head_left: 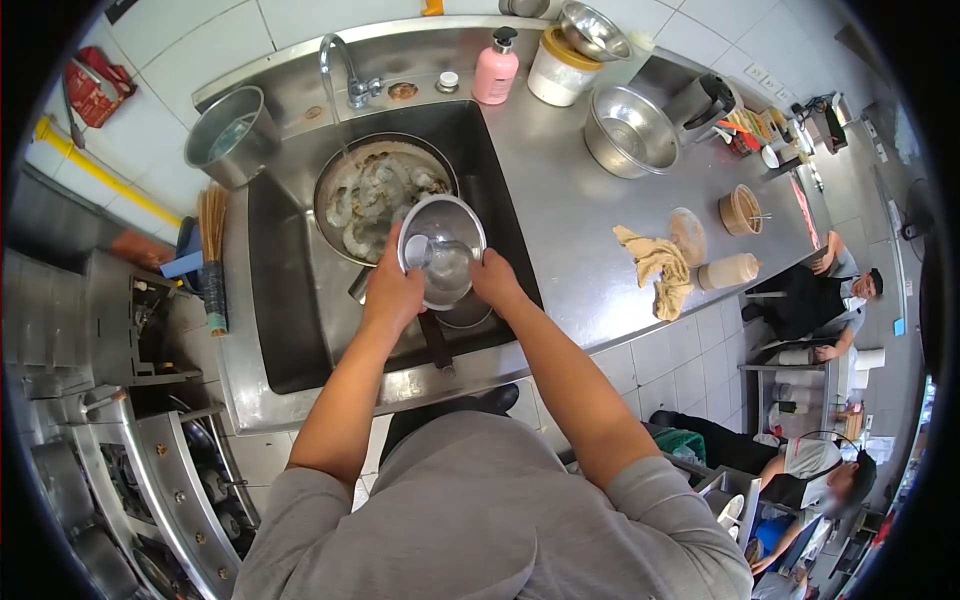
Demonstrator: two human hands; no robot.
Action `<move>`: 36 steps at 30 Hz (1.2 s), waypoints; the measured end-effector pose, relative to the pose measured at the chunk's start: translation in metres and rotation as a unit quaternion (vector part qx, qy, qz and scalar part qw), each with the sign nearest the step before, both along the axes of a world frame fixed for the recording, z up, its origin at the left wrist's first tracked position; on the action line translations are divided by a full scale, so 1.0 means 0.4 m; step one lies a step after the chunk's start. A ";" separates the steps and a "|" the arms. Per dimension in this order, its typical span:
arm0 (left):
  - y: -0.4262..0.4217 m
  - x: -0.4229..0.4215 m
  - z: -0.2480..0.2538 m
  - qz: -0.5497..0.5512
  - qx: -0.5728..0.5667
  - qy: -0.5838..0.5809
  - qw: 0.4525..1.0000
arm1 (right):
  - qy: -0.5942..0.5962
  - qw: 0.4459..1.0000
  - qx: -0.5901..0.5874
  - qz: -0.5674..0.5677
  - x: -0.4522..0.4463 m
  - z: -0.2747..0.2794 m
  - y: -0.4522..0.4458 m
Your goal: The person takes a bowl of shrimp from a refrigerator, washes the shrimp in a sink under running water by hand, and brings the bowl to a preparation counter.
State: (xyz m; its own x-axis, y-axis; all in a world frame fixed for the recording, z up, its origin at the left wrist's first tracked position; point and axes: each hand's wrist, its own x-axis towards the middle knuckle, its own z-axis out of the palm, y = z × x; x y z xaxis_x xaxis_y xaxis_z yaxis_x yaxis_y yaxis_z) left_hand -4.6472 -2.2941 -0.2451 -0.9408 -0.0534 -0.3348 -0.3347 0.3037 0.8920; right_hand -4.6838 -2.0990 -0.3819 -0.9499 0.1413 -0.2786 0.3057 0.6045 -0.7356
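A round metal bowl is held between both my hands over the sink. My left hand grips its left side, and my right hand grips its right side. Inside the bowl something pale and shiny shows, too unclear to name. Just beyond it, a round pan in the sink holds a heap of raw shrimp. The faucet runs a stream of water into that pan. Below the bowl a dark handle reaches toward the sink's front edge; what it belongs to is partly hidden.
Left of the sink stand a metal bucket and a straw brush. The counter holds a pink pump bottle, a large metal pot, a tan cloth and a squeeze bottle. Several people are at the right.
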 end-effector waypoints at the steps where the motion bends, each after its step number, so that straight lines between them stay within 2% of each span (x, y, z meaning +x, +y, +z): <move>1: 0.000 0.001 0.000 -0.012 -0.016 -0.005 1.000 | -0.047 0.997 -0.064 -0.016 0.012 -0.005 0.000; 2: 0.000 0.003 0.000 -0.025 -0.032 -0.011 0.999 | -0.046 0.997 -0.065 -0.015 0.013 -0.003 0.003; 4: 0.012 0.015 0.003 -0.020 -0.014 0.001 1.000 | 0.129 0.991 0.020 0.008 0.015 0.003 0.014; 9: 0.011 0.013 0.012 -0.019 -0.011 -0.006 1.000 | 0.047 0.998 0.048 -0.003 0.023 0.093 0.004; 11: 0.009 0.016 0.022 -0.022 -0.012 -0.016 1.000 | 0.025 0.999 0.041 -0.011 0.037 0.073 -0.004; 13: 0.009 0.018 0.018 -0.026 -0.019 -0.018 0.999 | 0.068 0.997 0.009 -0.030 0.043 -0.014 -0.002; 14: 0.010 0.022 0.014 -0.031 -0.026 -0.020 0.999 | 0.067 0.997 0.009 -0.030 0.053 -0.008 -0.002; 16: 0.008 0.026 -0.010 -0.030 -0.034 -0.014 0.999 | 0.093 0.992 -0.085 -0.016 0.066 0.008 0.003; 19: 0.018 0.046 0.004 -0.033 -0.034 0.002 0.999 | 0.149 0.981 -0.123 -0.014 0.070 0.051 0.014; 23: 0.032 0.061 0.017 -0.036 -0.032 0.019 0.999 | 0.120 0.989 -0.075 -0.047 0.065 0.033 0.018; 26: 0.026 0.061 0.013 -0.034 -0.034 0.016 0.999 | 0.163 0.977 -0.130 -0.046 0.086 0.038 0.017; 28: 0.029 0.068 0.015 -0.038 -0.027 0.020 0.999 | 0.111 0.986 -0.116 -0.055 0.094 0.050 0.021; 32: 0.027 0.073 0.008 -0.040 -0.033 0.030 0.998 | 0.093 0.991 -0.078 -0.064 0.094 0.030 0.017; 36: 0.015 0.072 0.012 -0.047 -0.037 0.015 0.998 | 0.179 0.975 -0.127 -0.045 0.102 0.019 0.012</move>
